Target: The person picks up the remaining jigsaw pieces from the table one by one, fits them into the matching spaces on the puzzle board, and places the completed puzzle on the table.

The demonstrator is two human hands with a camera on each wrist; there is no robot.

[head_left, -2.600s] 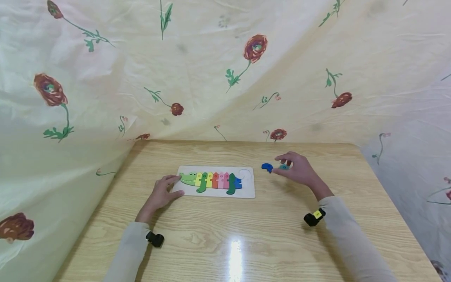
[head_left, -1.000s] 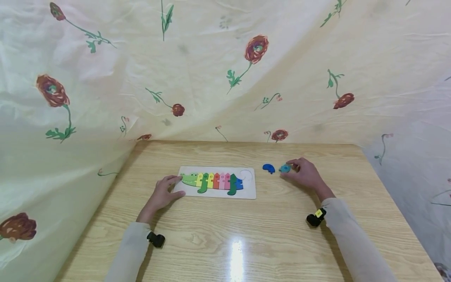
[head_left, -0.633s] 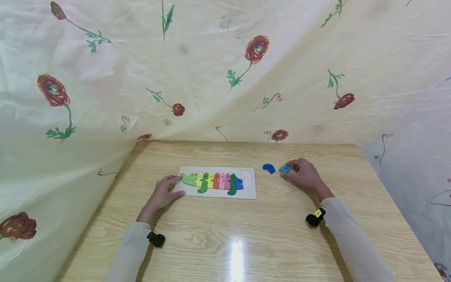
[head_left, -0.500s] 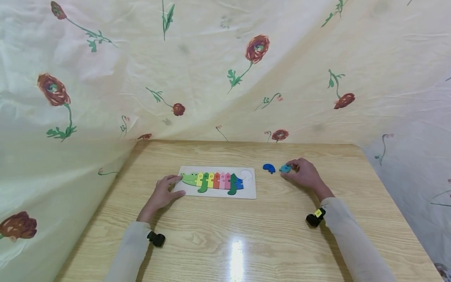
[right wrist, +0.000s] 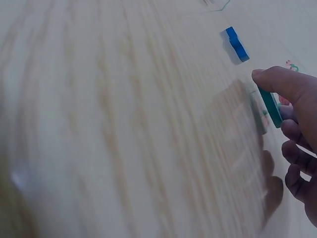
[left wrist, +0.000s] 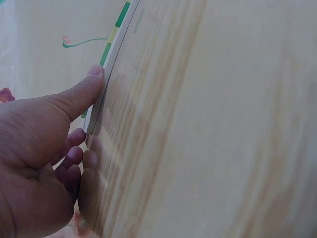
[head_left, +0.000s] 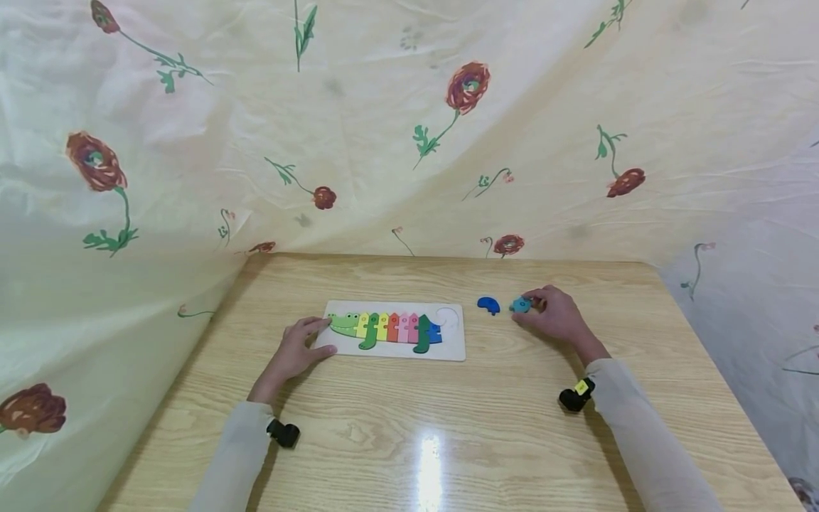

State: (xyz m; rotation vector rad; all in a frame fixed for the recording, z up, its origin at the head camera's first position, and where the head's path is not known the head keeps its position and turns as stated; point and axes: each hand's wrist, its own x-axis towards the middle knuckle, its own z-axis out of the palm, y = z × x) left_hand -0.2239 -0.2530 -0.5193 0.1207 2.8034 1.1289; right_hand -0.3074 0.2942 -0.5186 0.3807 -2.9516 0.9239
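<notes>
A white puzzle board (head_left: 451, 348) lies on the table, bearing a crocodile of colored pieces with a green head (head_left: 344, 324). At its tail end is a bare curled outline. My left hand (head_left: 296, 350) grips the board's left end, thumb at the near edge in the left wrist view. My right hand (head_left: 555, 315) pinches a teal puzzle piece (head_left: 521, 305) between thumb and fingers. In the right wrist view this teal piece (right wrist: 270, 106) stands a little off the table, over its own reflection. A dark blue curved puzzle piece (head_left: 488, 306) lies just left of it.
The wooden table (head_left: 358, 441) ends at the back against a flowered cloth (head_left: 384, 142), which also hangs at both sides. Black cameras sit on both wrists, such as the right wrist camera (head_left: 576, 397). A bright light reflection (head_left: 429, 469) shows near the front.
My right hand has come down from above the pieces and taken hold of the teal piece, which has since shifted slightly right. The left hand and the board stay put.
</notes>
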